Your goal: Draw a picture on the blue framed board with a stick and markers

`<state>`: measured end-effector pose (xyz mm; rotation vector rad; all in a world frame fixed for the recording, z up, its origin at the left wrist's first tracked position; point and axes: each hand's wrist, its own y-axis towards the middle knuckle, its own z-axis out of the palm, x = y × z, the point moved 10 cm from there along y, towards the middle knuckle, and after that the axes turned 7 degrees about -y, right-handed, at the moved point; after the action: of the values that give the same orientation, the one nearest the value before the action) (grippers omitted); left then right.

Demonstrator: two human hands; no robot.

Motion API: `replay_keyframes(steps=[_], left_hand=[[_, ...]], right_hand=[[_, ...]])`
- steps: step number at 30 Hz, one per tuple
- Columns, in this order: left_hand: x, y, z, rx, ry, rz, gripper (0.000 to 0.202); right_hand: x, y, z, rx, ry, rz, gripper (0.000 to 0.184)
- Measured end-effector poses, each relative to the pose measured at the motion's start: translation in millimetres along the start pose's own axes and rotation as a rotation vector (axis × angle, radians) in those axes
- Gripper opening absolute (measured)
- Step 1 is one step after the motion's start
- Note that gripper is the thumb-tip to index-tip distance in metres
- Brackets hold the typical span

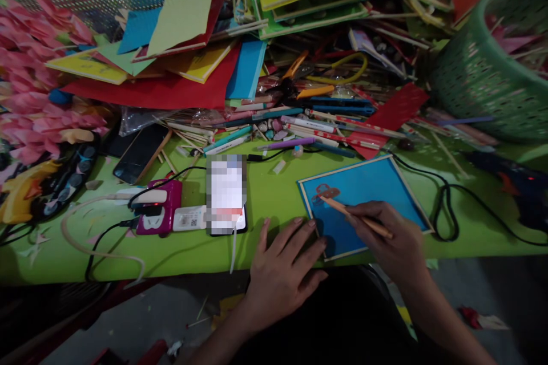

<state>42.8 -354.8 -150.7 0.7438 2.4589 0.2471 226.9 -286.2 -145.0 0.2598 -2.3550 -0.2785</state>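
Right hand (391,242) is holding a pencil (340,206) over a blue card (368,185)

The blue card is lying on the green table (274,197), right in front of the person. Thin pale sticks (346,168) are running along its edges. The right hand is pinching the brown pencil between thumb and fingers, and the tip is pointing at a small brown and orange picture (329,190) near the card's top left corner. I cannot tell if the tip is touching it. The left hand (286,268) is lying palm down with its fingers spread, holding nothing, and its fingertips are reaching the card's left edge.

A bright phone (226,188) is lying left of the card, and a purple plug box (171,194) is sitting beyond it. A black glue gun (522,182) is lying far to the right. Behind, pens (308,124) are lying in a messy heap, and a green basket (475,85) is standing at the right.
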Motion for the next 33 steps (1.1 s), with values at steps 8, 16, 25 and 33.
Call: replay_keyframes(steps=[8, 16, 25, 33], left_hand=[[0.4, 1.7, -2.5, -0.013, -0.054, -0.015, 0.04], [0.6, 1.0, -2.3, -0.014, -0.033, -0.017, 0.04], [-0.2, 1.3, -0.7, -0.005, -0.013, -0.014, 0.039], [0.7, 1.1, -2.0, -0.005, -0.024, -0.023, 0.04]], right_hand=[[3.4, -0.1, 0.8, -0.002, -0.001, -0.034, 0.004], [7.1, 1.0, 6.9, 0.071, 0.026, -0.077, 0.005], [7.0, -1.8, 6.9, 0.053, 0.02, -0.088, 0.005], [1.0, -2.6, -5.4, -0.05, -0.031, 0.015, 0.003]])
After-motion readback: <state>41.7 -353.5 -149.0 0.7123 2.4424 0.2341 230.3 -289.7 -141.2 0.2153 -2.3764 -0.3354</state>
